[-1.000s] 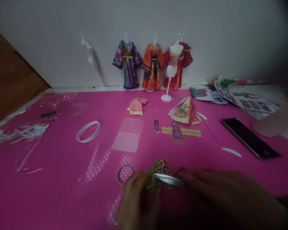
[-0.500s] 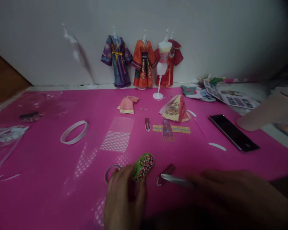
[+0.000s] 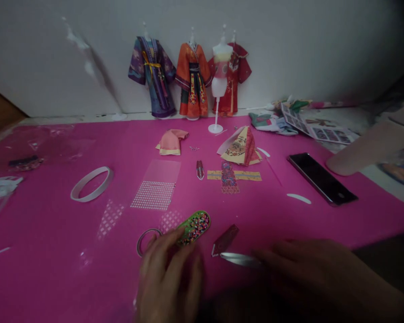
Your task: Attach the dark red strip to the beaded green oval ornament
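Observation:
My left hand lies over the table with its fingers apart. Its fingertips reach the near end of a green oval dish filled with small multicoloured beads. Just left of those fingers is a roll of tape or narrow ring. In my right hand, blurred and dark, is a slim silver tool that looks like tweezers, pointing left. Its tip is close to the white-beaded edge of a small maroon fabric piece, which lies flat on the pink mat; whether they touch I cannot tell.
Doll robes on stands and a white doll form line the wall. Across the pink mat lie a sheet of rhinestones, a white ring, doll garments and a phone. A beige cylinder stands at right.
The whole view has shifted slightly. My left fingers have spread and loosened at the bead dish, which now lies at a flatter angle. The tool's tip has drawn back from over the maroon piece.

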Action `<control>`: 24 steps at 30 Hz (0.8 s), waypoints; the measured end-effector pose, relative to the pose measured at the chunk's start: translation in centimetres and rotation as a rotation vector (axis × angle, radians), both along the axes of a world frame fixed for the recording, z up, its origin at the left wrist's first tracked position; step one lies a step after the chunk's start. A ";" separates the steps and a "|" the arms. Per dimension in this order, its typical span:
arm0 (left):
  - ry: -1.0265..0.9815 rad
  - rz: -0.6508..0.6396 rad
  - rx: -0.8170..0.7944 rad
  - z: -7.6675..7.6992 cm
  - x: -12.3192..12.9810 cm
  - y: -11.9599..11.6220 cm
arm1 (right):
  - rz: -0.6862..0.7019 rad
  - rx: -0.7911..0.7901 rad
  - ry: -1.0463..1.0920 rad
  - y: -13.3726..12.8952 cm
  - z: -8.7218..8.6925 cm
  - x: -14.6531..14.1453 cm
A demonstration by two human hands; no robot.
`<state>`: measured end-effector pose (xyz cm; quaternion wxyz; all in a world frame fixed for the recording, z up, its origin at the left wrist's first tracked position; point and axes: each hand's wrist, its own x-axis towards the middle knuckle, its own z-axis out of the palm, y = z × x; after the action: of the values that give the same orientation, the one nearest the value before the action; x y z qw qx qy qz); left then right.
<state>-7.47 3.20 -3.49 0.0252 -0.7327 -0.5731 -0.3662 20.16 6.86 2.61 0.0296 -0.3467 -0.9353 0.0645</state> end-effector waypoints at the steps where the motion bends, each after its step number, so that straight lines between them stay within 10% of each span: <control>1: 0.032 -0.044 0.017 0.1 -0.1 -0.1 | 0.000 -0.004 -0.004 0.0 0.0 0.0; 24: 0.313 -0.254 0.004 1.1 -0.2 0.2 | 0.009 -0.015 -0.015 0.4 0.2 -0.4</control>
<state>-7.66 3.39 -2.42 0.0693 -0.8469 -0.4646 -0.2494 19.75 7.24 2.85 0.0198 -0.3431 -0.9365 0.0693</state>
